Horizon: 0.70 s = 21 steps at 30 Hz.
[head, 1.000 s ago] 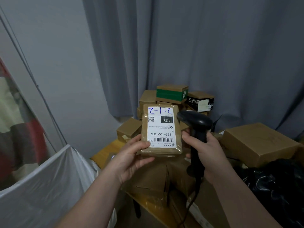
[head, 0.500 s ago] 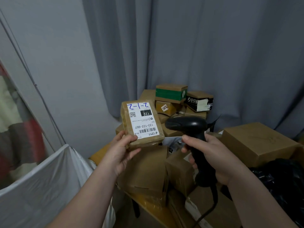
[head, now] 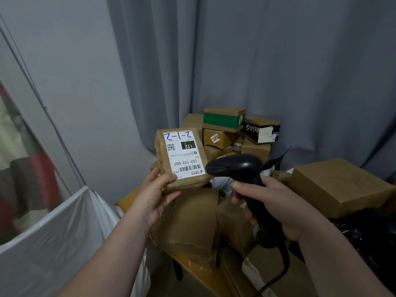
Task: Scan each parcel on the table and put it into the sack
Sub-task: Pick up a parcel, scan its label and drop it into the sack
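Note:
My left hand [head: 155, 195] grips the lower edge of a small brown parcel [head: 164, 157] and holds it up with its white label facing me; the label reads 122-122-C07 and carries a barcode. My right hand [head: 276, 206] is wrapped around the handle of a black barcode scanner [head: 235, 168], whose head points left at the label's lower right corner. The white sack [head: 53, 243] stands open at the lower left, below and left of the parcel.
Several brown cardboard parcels [head: 192, 221] are heaped on the table under my hands and stacked at the back [head: 224, 118] against a grey curtain. A large box [head: 340, 185] sits at the right, with a black bag [head: 372, 236] in front of it.
My left hand has carried the parcel left and turned its label toward the scanner. My right hand has tipped the scanner's head over to point left at the label.

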Tool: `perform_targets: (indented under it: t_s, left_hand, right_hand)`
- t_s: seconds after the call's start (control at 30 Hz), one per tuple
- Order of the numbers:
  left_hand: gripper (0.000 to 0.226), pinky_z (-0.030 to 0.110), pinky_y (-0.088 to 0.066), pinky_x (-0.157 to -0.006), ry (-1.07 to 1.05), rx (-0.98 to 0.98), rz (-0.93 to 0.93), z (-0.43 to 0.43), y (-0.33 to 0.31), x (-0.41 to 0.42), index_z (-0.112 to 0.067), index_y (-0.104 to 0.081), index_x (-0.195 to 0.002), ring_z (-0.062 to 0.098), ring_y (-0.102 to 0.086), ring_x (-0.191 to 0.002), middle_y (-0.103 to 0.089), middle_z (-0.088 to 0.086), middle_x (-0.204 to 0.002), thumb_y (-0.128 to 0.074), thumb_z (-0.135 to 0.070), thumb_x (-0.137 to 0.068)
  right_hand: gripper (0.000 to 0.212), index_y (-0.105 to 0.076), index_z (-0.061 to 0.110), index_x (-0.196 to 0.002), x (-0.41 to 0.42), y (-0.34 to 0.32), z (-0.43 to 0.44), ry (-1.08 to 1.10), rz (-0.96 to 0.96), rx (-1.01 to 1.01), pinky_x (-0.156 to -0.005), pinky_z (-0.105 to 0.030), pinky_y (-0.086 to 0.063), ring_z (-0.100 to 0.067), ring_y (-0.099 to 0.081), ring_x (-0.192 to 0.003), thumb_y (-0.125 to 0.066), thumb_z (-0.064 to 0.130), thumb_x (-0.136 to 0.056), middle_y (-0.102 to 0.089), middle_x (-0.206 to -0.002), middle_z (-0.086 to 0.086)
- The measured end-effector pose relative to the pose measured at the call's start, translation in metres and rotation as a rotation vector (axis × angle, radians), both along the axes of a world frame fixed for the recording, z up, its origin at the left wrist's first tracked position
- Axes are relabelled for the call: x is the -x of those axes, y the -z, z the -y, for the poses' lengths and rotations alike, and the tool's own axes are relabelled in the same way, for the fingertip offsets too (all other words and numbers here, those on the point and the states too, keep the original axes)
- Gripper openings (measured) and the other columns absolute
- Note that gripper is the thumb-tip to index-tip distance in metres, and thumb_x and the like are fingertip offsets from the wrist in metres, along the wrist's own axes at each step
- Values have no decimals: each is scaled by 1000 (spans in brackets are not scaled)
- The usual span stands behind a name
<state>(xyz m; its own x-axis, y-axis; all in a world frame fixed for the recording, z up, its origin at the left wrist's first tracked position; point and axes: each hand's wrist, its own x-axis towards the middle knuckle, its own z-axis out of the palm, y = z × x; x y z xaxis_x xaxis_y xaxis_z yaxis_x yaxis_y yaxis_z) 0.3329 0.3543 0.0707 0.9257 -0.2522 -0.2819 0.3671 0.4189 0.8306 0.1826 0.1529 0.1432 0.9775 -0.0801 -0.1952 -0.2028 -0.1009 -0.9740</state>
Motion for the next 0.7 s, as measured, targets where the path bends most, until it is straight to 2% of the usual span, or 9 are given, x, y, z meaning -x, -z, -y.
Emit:
perform_targets:
  t_s: [0.17, 0.3, 0.53, 0.7]
  left_hand:
    - [65, 31, -61, -60, 4, -2, 10, 0, 0, -3, -16, -42, -143, 28, -65, -109, -67, 13, -119, -64, 0, -84]
    - [65, 32, -61, -63, 10, -4, 15, 0, 1, -5, -17, -42, -143, 27, -67, -106, -69, 12, -116, -64, -1, -85]
    - [64, 30, -61, -60, 10, -6, 20, -3, 2, -5, -17, -42, -143, 26, -67, -106, -69, 11, -116, -64, -2, -85]
    - [62, 27, -59, -56, -2, -16, 21, -16, 4, -5, -18, -46, -141, 27, -67, -106, -70, 10, -115, -65, -3, -84]
  right_hand:
    - [46, -62, 10, -96, -3, 0, 1, -7, -1, 1, -54, -27, -47, -15, -58, -59, -67, 45, -66, -67, -84, -4]
    - [49, -61, 9, -101, -4, 0, 1, -3, 2, -12, -53, -26, -46, -14, -58, -58, -67, 44, -67, -67, -84, -4]
    - [55, -61, 6, -105, -8, 0, -2, 12, 21, -44, -51, -26, -45, -14, -57, -56, -68, 44, -66, -65, -83, -6]
    - [39, -62, 10, -100, -15, 2, -9, 4, 21, -40, -50, -23, -46, -12, -57, -56, -67, 39, -75, -65, -85, -6]
